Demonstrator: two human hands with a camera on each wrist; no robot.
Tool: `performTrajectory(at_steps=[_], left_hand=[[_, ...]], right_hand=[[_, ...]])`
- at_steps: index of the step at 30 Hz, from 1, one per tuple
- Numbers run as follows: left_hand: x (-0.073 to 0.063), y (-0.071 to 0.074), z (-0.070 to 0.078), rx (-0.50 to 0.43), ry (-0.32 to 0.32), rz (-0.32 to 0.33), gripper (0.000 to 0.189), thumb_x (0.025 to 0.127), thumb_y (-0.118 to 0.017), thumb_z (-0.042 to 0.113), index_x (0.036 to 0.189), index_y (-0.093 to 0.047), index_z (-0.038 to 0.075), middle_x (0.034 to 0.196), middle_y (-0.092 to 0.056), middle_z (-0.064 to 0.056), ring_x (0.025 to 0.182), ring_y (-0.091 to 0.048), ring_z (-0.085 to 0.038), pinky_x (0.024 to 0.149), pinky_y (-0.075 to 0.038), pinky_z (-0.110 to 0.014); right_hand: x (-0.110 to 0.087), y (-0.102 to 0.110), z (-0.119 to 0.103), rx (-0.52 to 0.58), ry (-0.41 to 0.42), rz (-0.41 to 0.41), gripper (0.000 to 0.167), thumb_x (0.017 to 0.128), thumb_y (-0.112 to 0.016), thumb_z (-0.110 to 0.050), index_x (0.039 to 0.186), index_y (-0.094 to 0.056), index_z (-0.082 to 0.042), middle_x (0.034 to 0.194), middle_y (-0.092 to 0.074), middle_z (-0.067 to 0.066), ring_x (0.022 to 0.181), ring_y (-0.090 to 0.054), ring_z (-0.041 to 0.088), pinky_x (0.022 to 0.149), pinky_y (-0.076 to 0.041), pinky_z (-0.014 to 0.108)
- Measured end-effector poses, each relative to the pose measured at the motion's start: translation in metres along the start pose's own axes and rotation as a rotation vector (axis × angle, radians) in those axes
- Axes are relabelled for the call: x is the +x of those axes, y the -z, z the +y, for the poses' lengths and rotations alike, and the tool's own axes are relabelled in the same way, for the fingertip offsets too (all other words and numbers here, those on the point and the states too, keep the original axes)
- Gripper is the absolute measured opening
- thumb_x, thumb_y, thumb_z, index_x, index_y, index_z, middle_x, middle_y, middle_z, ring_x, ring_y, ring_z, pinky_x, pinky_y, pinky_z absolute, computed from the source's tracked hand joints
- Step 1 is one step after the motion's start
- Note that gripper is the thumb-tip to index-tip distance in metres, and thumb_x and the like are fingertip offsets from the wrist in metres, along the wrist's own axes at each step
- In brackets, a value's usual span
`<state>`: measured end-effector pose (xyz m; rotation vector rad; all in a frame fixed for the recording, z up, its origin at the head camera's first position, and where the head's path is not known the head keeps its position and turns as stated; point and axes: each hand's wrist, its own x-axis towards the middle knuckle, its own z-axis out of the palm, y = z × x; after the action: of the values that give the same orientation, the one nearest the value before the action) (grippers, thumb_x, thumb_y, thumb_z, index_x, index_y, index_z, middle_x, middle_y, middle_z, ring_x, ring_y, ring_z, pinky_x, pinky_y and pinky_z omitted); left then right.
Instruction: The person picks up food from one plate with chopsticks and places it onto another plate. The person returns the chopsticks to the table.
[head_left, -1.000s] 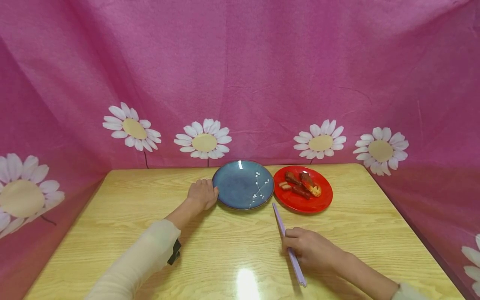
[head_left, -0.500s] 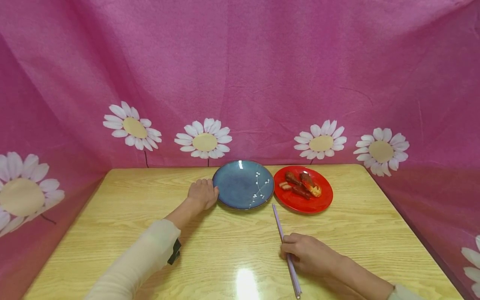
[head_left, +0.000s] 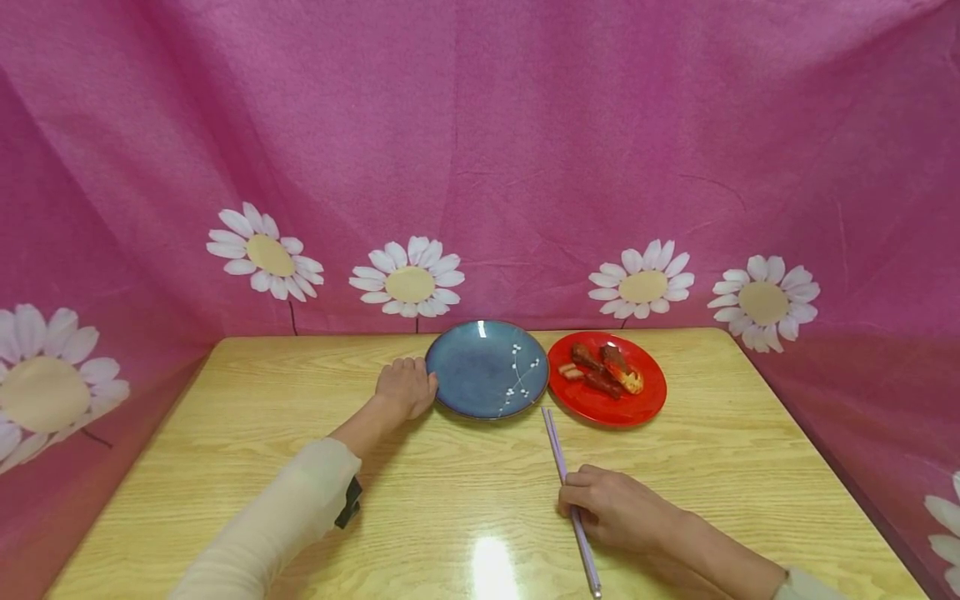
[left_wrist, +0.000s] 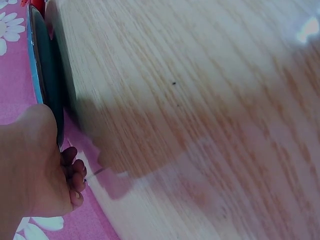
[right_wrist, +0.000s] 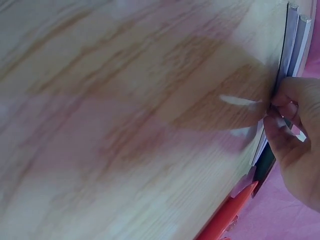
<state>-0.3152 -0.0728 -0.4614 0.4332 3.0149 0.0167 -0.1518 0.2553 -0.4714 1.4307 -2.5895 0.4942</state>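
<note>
In the head view a blue plate (head_left: 480, 375) with a white blossom sprig rests at the back of the table. My left hand (head_left: 405, 388) grips its left rim, thumb over the edge; the left wrist view has the fingers curled beneath the plate (left_wrist: 47, 75). Nearer the front, my right hand (head_left: 622, 507) pinches a pair of lilac chopsticks (head_left: 585, 552) at about mid-length. They lie low along the tabletop, far tips just short of the gap between the plates. The right wrist view shows thumb and fingertips around the two sticks (right_wrist: 299, 47).
A red plate (head_left: 630, 414) stands right of the blue one, rims close together. On it lie several brown pieces of meat (head_left: 600, 382) and a few pale strips. Pink cloth (head_left: 525, 167) with daisies surrounds the wooden table (head_left: 247, 417) at the back and sides.
My right hand has drawn slightly nearer and left, swinging the near ends of the chopsticks toward the front edge and lining the pair up straighter. The left hand and both plates have stayed put.
</note>
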Motion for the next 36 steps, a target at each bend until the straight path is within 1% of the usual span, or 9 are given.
performTrajectory(at_steps=[7, 19, 23, 25, 29, 32, 36], left_hand=[[0.001, 0.003, 0.0, 0.006, -0.001, 0.002, 0.046, 0.107, -0.031, 0.032, 0.117, -0.054, -0.006, 0.106, -0.057, -0.017, 0.11, -0.054, -0.034, 0.093, -0.044, -0.048], [0.001, 0.003, 0.002, 0.02, 0.006, 0.005, 0.046, 0.107, -0.031, 0.033, 0.116, -0.054, -0.006, 0.104, -0.057, -0.017, 0.108, -0.055, -0.035, 0.091, -0.045, -0.048], [0.001, 0.003, 0.002, 0.032, 0.008, 0.013, 0.046, 0.107, -0.031, 0.033, 0.115, -0.054, -0.006, 0.104, -0.058, -0.017, 0.107, -0.055, -0.035, 0.09, -0.045, -0.048], [0.0, 0.003, 0.002, 0.035, 0.011, 0.012, 0.046, 0.107, -0.031, 0.033, 0.116, -0.054, -0.006, 0.105, -0.058, -0.018, 0.107, -0.055, -0.035, 0.091, -0.045, -0.048], [0.0, 0.003, 0.002, 0.042, 0.014, 0.01, 0.047, 0.107, -0.03, 0.034, 0.118, -0.054, -0.005, 0.106, -0.058, -0.017, 0.109, -0.055, -0.034, 0.091, -0.044, -0.049], [0.001, 0.002, 0.002, 0.062, 0.014, 0.014, 0.048, 0.107, -0.03, 0.035, 0.119, -0.054, -0.004, 0.108, -0.06, -0.017, 0.109, -0.056, -0.034, 0.092, -0.044, -0.049], [0.003, 0.001, 0.001, 0.098, 0.017, 0.022, 0.05, 0.107, -0.029, 0.038, 0.121, -0.054, -0.003, 0.11, -0.061, -0.016, 0.11, -0.057, -0.034, 0.092, -0.044, -0.05]], right_hand=[[0.0, 0.001, 0.002, 0.014, 0.005, 0.002, 0.027, 0.08, -0.071, 0.002, 0.091, -0.067, -0.023, 0.085, -0.055, -0.016, 0.079, -0.053, 0.003, 0.071, -0.043, 0.014], [0.0, 0.002, 0.002, 0.018, -0.003, -0.03, 0.027, 0.081, -0.07, 0.001, 0.095, -0.068, -0.022, 0.088, -0.058, -0.014, 0.081, -0.054, 0.005, 0.073, -0.045, 0.017], [0.0, 0.002, 0.003, -0.002, -0.008, -0.027, 0.028, 0.081, -0.071, 0.001, 0.096, -0.069, -0.022, 0.09, -0.06, -0.014, 0.081, -0.054, 0.006, 0.073, -0.046, 0.019], [0.001, 0.003, 0.004, -0.019, -0.026, -0.02, 0.028, 0.082, -0.071, 0.0, 0.097, -0.069, -0.024, 0.091, -0.06, -0.014, 0.082, -0.054, 0.006, 0.072, -0.047, 0.02], [0.003, 0.01, 0.006, -0.051, -0.081, 0.019, 0.024, 0.084, -0.072, -0.006, 0.096, -0.069, -0.026, 0.088, -0.056, -0.015, 0.078, -0.051, 0.005, 0.067, -0.047, 0.021], [0.007, 0.02, 0.011, -0.091, -0.098, 0.055, 0.021, 0.083, -0.072, -0.007, 0.094, -0.068, -0.024, 0.086, -0.052, -0.015, 0.077, -0.049, 0.006, 0.065, -0.046, 0.022], [0.016, 0.036, 0.019, -0.162, -0.115, 0.084, 0.021, 0.081, -0.073, -0.005, 0.095, -0.068, -0.019, 0.089, -0.058, -0.01, 0.079, -0.053, 0.01, 0.064, -0.049, 0.026]])
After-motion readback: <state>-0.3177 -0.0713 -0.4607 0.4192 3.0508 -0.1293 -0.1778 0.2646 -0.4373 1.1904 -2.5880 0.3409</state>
